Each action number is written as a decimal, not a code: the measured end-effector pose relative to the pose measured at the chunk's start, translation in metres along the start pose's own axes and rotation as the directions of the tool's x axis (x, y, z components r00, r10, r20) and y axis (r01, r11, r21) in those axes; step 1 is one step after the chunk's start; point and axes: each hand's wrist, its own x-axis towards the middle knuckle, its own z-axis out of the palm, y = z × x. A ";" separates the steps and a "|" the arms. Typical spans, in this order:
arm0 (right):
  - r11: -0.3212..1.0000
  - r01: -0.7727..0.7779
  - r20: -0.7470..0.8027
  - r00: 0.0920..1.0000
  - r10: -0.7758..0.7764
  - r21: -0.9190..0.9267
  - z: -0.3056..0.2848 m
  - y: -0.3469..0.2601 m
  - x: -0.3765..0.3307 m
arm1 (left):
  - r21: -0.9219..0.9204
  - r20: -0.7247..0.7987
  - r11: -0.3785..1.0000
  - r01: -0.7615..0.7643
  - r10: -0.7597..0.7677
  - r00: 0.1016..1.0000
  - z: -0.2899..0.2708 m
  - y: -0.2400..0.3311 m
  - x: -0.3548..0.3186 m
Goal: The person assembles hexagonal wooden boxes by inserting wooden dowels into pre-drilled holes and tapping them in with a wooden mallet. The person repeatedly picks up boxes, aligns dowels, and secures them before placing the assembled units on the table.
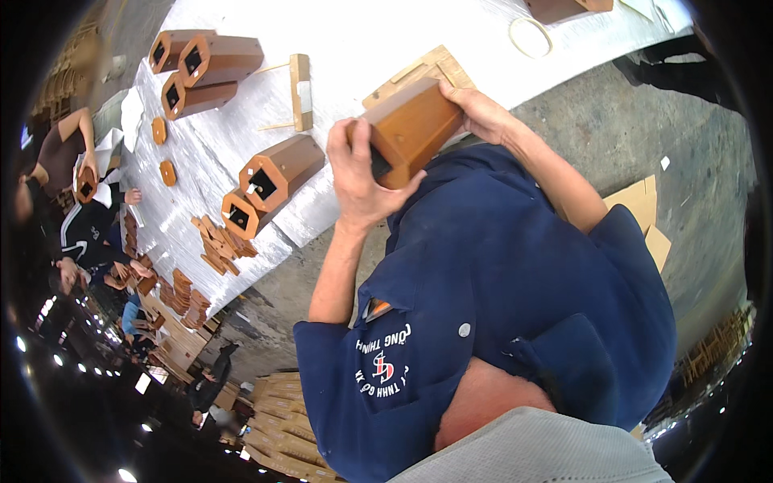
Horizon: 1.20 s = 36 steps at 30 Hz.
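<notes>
Between my two hands is a brown, many-sided wooden box (415, 125), held tilted close to my chest at the table's edge. My left hand (358, 177) wraps its open end, fingers on top and thumb along the lower side; dark inside shows at that end. My right hand (483, 117) grips the opposite end, thumb on the upper edge and most fingers hidden behind. Just beyond the box lies a pale wooden board (439, 64), partly covered by it. To the left, two similar boxes (286, 169) lie on their sides, dark openings toward the left.
Farther left lie three more boxes (225, 58), small brown lids (167, 172) and a pile of wooden pieces (221, 241). A wooden strip with thin rods (300, 92) and a tape ring (530, 37) rest on the covered table (346, 48). Co-workers (84, 225) stand at the left; cardboard (636, 209) lies right.
</notes>
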 end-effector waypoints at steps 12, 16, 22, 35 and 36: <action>0.186 0.372 0.173 0.745 -0.644 -0.909 -0.052 0.050 0.019 | 0.192 0.232 0.979 -0.066 0.020 0.973 0.046 0.013 0.081; 0.169 0.402 0.210 0.738 -0.641 -0.900 -0.061 0.049 0.023 | 0.197 0.239 0.977 -0.087 0.039 0.970 0.062 0.026 0.089; 0.189 0.401 0.207 0.756 -0.622 -0.897 -0.067 0.050 0.026 | 0.140 0.239 0.988 -0.059 0.024 0.971 0.060 0.017 0.083; 0.177 0.445 0.221 0.705 -0.674 -0.878 -0.067 0.051 0.028 | 0.039 0.219 0.984 -0.173 0.160 0.962 0.061 -0.006 0.084; 0.167 0.449 0.232 0.703 -0.673 -0.878 -0.065 0.050 0.027 | 0.032 0.253 0.985 -0.170 0.157 0.955 0.060 -0.007 0.089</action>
